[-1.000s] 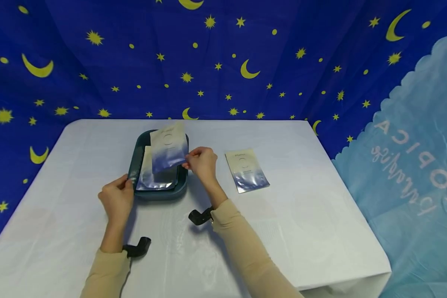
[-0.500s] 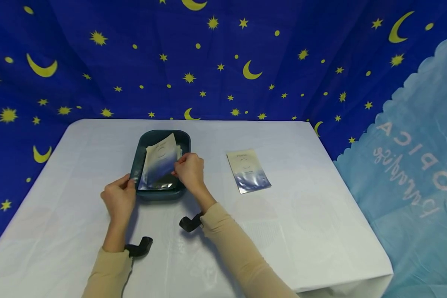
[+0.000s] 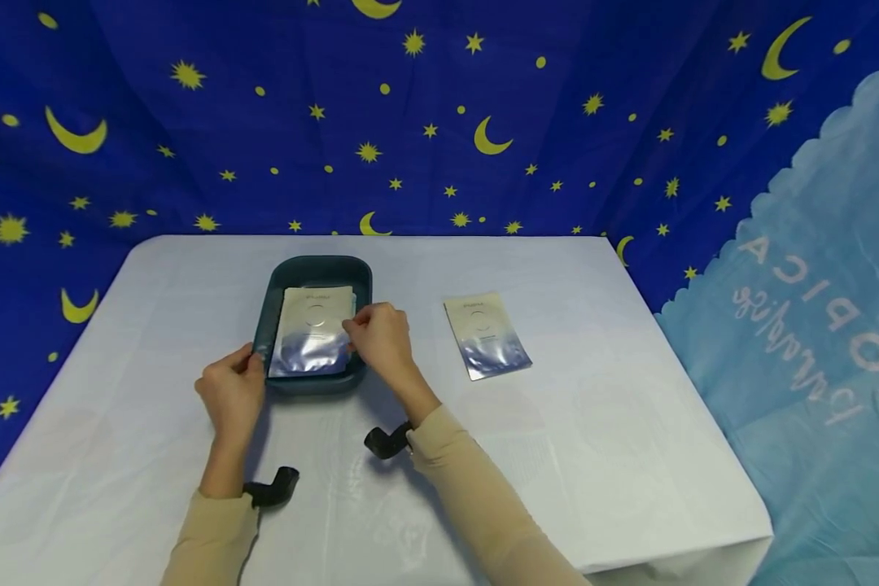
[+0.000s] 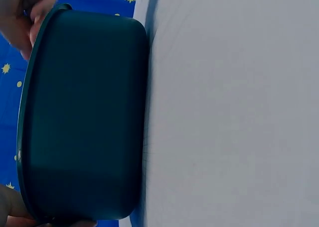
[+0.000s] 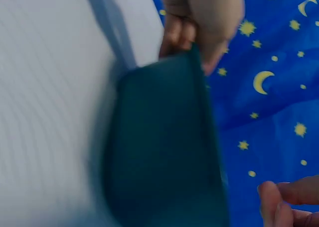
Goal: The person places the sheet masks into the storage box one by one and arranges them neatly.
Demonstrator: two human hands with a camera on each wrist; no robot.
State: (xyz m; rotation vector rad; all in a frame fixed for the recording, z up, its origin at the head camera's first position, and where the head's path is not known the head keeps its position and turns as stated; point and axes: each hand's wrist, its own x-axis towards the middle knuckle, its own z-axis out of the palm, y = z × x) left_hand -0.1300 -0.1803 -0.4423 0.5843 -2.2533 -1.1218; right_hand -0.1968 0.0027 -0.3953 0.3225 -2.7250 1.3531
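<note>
A dark teal plastic bin [image 3: 264, 317] stands on the white table, left of the middle. Inside it, foil sachets lie flat in a pile, the top sachet [image 3: 313, 330] cream fading to shiny blue. My left hand [image 3: 230, 391] grips the bin's left rim between thumb and fingers; in the left wrist view the bin [image 4: 84, 117] hides most of that hand. Over the bin's right rim is my right hand [image 3: 382, 338], its fingertips close together beside the sachets. The right wrist view shows those fingers [image 5: 294, 192] loosely curled, with nothing visible between them.
Another cream-and-blue foil sachet [image 3: 487, 335] lies on the white tablecloth [image 3: 593, 423] right of the bin. A blue star-and-moon cloth [image 3: 425, 106] hangs behind the table. At the right hangs a light blue cloth [image 3: 813, 456] with lettering.
The right hand has lowered a sachet into the bin and let go; it now lies flat on the pile. The left hand has stayed on the rim.
</note>
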